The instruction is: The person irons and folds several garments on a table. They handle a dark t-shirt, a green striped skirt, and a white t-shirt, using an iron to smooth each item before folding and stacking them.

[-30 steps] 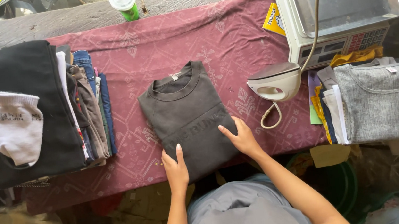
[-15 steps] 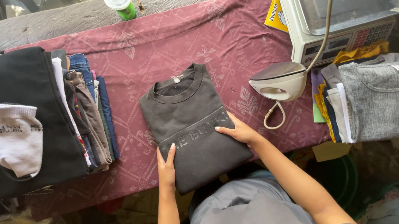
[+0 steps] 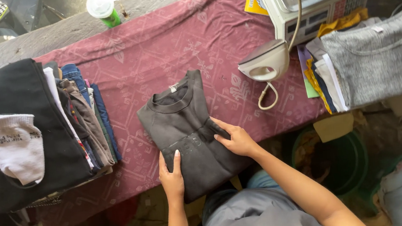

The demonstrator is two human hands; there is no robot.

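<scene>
hands flat on folded dark shirt (image 3: 183,129) — left hand (image 3: 171,176) | right hand (image 3: 235,139)

A table draped in a maroon patterned cloth (image 3: 165,47) carries everything. On it lie a folded dark sweatshirt (image 3: 188,129), a clothes stack (image 3: 83,119) and an iron (image 3: 267,62).

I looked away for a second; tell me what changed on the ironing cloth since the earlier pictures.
The left hand slid up along the left edge of the folded dark shirt. The right hand moved inward onto the shirt's right side, pressing it flat. The shirt now lies slightly turned. The iron and both clothing stacks stayed put.
</scene>
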